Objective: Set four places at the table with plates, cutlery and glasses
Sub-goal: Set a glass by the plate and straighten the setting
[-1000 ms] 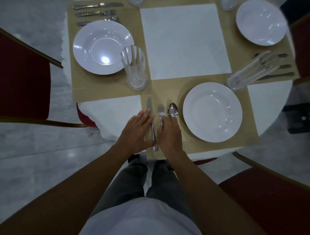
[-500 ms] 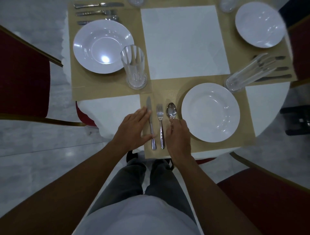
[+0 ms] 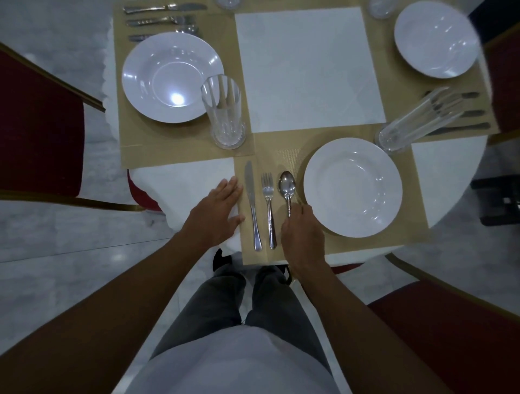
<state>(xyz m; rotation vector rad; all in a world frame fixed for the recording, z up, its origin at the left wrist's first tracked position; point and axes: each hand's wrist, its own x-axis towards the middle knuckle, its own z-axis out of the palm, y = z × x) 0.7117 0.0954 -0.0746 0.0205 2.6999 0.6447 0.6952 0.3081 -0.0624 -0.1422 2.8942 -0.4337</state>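
Observation:
On the near tan placemat [image 3: 284, 146] lie a knife [image 3: 251, 197], a fork [image 3: 268, 202] and a spoon [image 3: 287, 187] side by side, left of a white plate [image 3: 353, 187]. My left hand [image 3: 218, 211] rests flat and open just left of the knife, at the mat's edge. My right hand [image 3: 304, 233] covers the spoon's handle with its fingers curled on it. A tall glass [image 3: 416, 121] stands beyond the plate. The left place has a plate [image 3: 168, 76], a glass [image 3: 225, 112] and cutlery [image 3: 163, 21]. A third plate [image 3: 436, 38] sits far right with cutlery [image 3: 461, 112].
Red chairs with gold frames stand at the left [image 3: 39, 126] and lower right [image 3: 450, 337]. A white square of tablecloth [image 3: 306, 70] shows in the table's middle. Two more glass bases [image 3: 228, 2] peek in at the top edge. My legs are below the table edge.
Both hands have spread apart: the left slid off the knife to its left, the right moved right onto the spoon's handle. The fork now lies uncovered between them.

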